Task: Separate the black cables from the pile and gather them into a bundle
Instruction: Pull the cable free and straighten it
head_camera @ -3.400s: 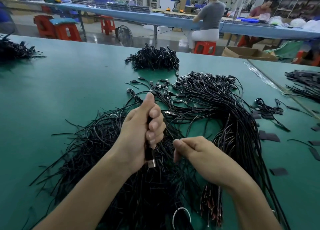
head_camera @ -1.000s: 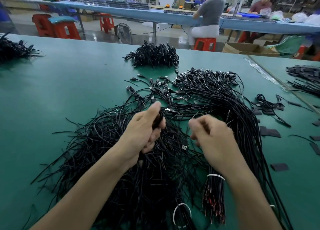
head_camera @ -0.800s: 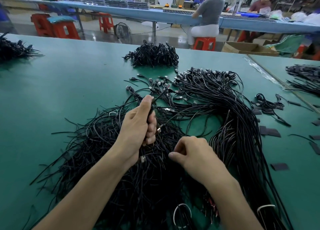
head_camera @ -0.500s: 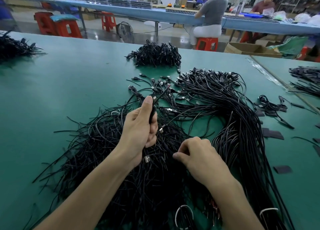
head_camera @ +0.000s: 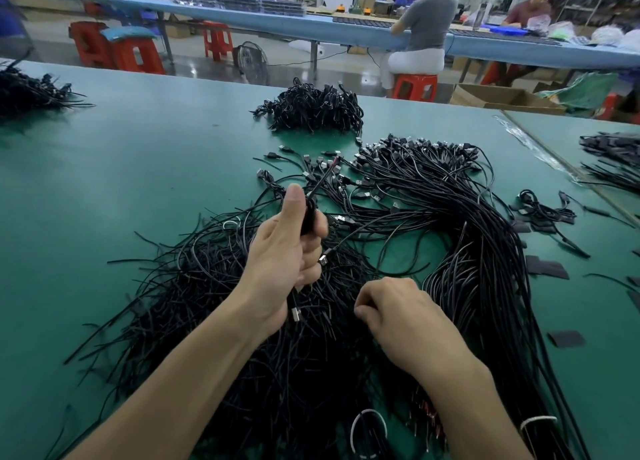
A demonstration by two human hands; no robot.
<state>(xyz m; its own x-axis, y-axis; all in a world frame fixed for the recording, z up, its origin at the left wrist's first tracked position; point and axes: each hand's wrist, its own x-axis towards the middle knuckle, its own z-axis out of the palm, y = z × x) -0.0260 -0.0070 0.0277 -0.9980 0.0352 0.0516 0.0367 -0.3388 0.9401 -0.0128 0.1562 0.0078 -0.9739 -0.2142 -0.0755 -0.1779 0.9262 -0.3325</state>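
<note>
Left hand [head_camera: 287,252]: closed in a fist round a thin cable bundle [head_camera: 309,214], thumb upright along it, held above the pile.
Cable bundle: black, rises out of the fist; a USB plug [head_camera: 295,313] hangs below the palm.
Right hand [head_camera: 398,316]: knuckles up, fingers curled down into the pile; I cannot tell whether they pinch a cable.
Pile [head_camera: 207,307]: loose black cables spread over the green table [head_camera: 104,182] under both forearms.
Far heap [head_camera: 311,108]: more black cables, well apart.

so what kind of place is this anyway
Most likely a cable assembly workshop: heaps of black cables lie on a long green worktable, and behind it a seated person works at another long blue bench, with red stools along it.
</note>
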